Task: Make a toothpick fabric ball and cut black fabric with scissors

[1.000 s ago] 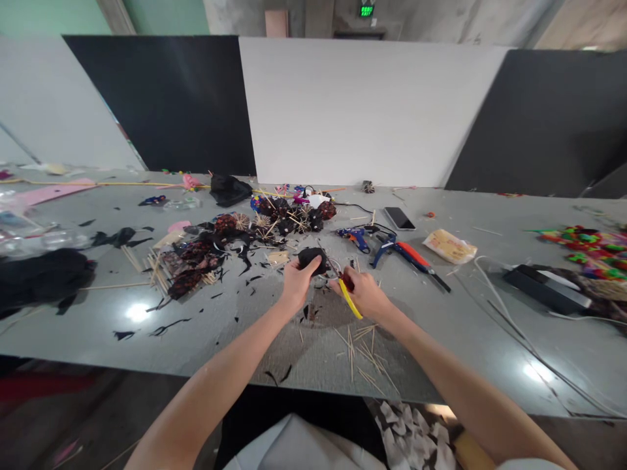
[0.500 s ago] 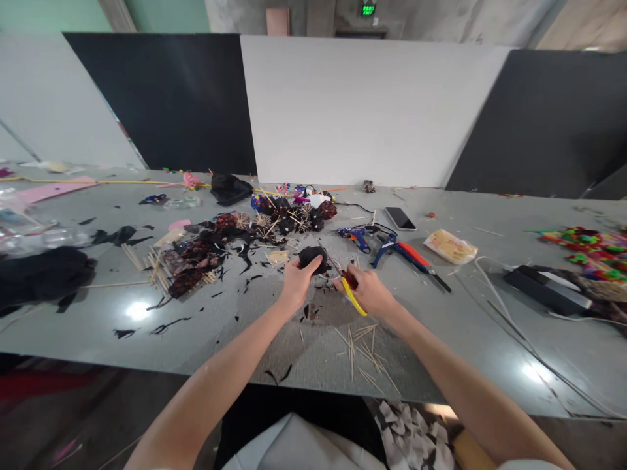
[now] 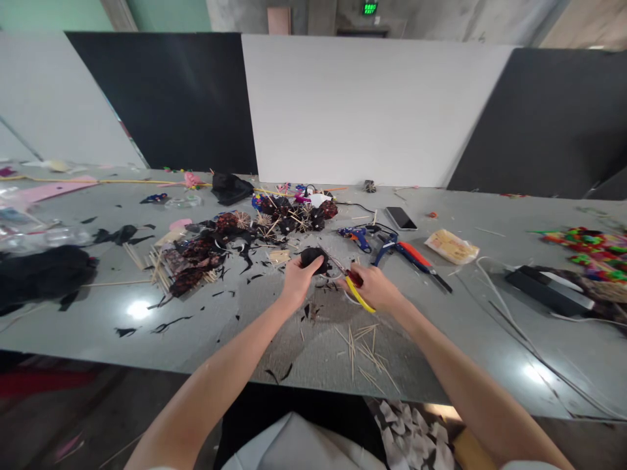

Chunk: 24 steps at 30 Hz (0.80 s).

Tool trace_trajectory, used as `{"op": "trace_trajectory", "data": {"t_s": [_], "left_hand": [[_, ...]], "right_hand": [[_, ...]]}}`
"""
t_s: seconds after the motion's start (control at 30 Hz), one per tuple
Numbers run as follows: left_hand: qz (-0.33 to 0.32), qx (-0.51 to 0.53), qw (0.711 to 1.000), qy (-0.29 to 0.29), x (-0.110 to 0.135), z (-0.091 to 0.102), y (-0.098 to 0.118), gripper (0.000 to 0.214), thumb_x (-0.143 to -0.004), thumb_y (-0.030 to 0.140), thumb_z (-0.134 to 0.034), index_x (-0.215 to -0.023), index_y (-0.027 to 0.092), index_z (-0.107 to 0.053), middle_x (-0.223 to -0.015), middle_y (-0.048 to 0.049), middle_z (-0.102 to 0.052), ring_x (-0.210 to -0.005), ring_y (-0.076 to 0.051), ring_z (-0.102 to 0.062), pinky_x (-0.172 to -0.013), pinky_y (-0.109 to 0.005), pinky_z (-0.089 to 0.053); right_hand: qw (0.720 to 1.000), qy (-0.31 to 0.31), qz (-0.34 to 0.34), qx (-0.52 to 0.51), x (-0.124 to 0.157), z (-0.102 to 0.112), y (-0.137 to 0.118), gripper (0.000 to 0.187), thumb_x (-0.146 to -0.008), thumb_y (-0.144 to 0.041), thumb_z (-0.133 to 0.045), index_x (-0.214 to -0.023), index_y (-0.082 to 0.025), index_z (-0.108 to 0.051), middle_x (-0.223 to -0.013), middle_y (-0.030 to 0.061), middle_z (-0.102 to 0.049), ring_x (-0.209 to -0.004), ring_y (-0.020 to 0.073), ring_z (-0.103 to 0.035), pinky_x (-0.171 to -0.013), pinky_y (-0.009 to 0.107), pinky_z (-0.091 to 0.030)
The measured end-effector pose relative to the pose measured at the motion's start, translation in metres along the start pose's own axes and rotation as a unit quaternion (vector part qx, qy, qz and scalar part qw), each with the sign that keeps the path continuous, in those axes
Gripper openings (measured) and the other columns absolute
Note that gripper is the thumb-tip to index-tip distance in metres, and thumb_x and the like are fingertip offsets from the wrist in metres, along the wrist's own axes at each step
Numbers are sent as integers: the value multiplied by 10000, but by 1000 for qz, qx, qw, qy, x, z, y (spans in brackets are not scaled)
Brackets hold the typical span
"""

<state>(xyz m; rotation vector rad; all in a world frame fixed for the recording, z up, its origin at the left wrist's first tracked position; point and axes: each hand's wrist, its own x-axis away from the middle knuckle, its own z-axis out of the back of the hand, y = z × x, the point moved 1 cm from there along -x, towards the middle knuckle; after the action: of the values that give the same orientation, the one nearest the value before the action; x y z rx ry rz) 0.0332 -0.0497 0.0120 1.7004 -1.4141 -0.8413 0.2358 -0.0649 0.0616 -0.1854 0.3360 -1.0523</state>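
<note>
Thin sticks [image 3: 360,346] lie nearest on the bench [image 3: 465,326]. Beyond them the left hand [image 3: 292,287] has its grip clenched on a black cloth ball [image 3: 313,258]. At its 3 o'clock the right hand [image 3: 381,292] grasps yellow scissors [image 3: 353,282], blades toward the ball. Farther, at 1 o'clock, lies a glue gun [image 3: 356,236].

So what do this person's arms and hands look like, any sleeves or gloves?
The left hand and right hand are bare: no gloves, and no watch or bracelet shows at the wrists. The forearms are uncovered, with no sleeve in view along them. A pale garment shows at the picture's bottom edge.
</note>
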Motion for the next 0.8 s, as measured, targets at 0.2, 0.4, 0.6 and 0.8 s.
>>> {"op": "trace_trajectory", "data": {"t_s": [0.2, 0.4, 0.6, 0.8], "left_hand": [[12, -9, 1000, 10, 2, -2, 4, 407, -595, 396, -945, -872, 132, -810, -844, -72, -778, -740, -179, -694, -722, -292, -564], [41, -56, 996, -64, 6, -5, 8, 369, -627, 414, -922, -834, 128, -818, -767, -75, -755, -659, -176, -658, -661, -307, -549], [75, -142, 973, -163, 9, -5, 4, 372, -636, 451, -921, -801, 136, -811, -686, -59, -723, -586, -167, -625, -594, -283, -490], [59, -146, 967, -201, 11, -5, 7, 382, -689, 446, -905, -911, 149, -812, -829, -70, -771, -698, -182, -682, -662, -274, -519]], "right_hand": [[998, 45, 5, -40, -4, -2, 11, 401, -956, -558, -534, -735, -226, -501, -613, 12, -558, -545, 134, -450, -573, 287, -272], [935, 51, -128, -328, -7, -7, 15, 493, -822, -674, -671, -703, -210, -553, -493, -37, -498, -435, 116, -426, -443, 247, -293], [885, 31, -158, -437, -9, -14, 7, 455, -682, -574, -834, -785, -168, -655, -495, -52, -521, -382, 88, -404, -383, 228, -303], [856, 22, -166, -489, -7, -20, 3, 391, -694, -492, -841, -770, -191, -604, -456, -74, -485, -346, 85, -396, -345, 207, -282]]}}
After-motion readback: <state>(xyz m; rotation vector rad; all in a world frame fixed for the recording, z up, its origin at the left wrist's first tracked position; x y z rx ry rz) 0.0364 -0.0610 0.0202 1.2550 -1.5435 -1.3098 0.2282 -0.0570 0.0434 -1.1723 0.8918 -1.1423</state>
